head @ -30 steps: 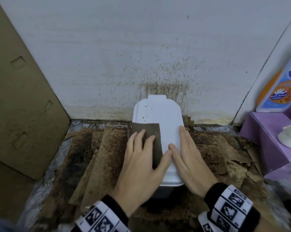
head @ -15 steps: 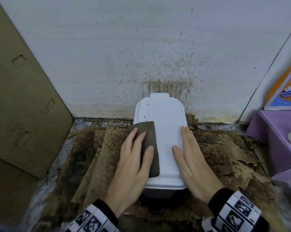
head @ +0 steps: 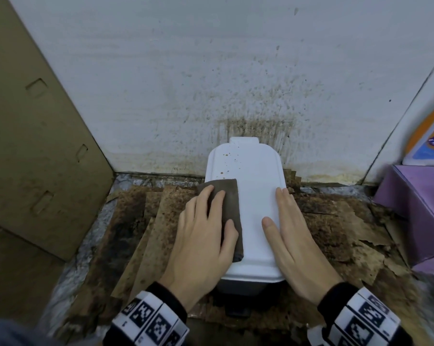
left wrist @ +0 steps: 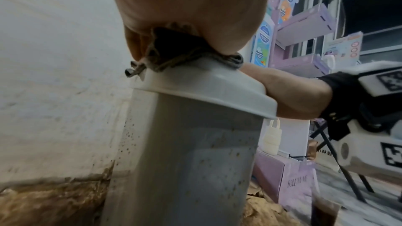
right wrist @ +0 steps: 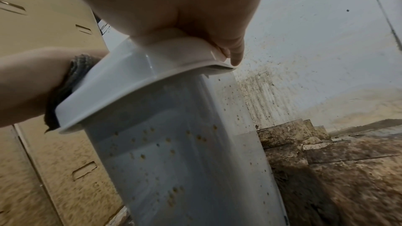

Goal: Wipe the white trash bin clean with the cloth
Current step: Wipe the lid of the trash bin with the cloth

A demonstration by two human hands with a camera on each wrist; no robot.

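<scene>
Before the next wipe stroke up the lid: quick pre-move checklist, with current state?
1. Cloth flat on the lid under the left hand: ok, straight fingers press it on the lid's left side.
2. Bin steadied: ok, the right hand lies flat along the lid's right edge.
3. Dirt left ahead of the cloth: not ok, brown specks remain on the far left part of the lid.
4. Bin sides clean: not ok, both wrist views show spots on the body.
5. Lid fully shut: cannot tell.
6. Cloth's clean face down: cannot tell, its underside is hidden.
</scene>
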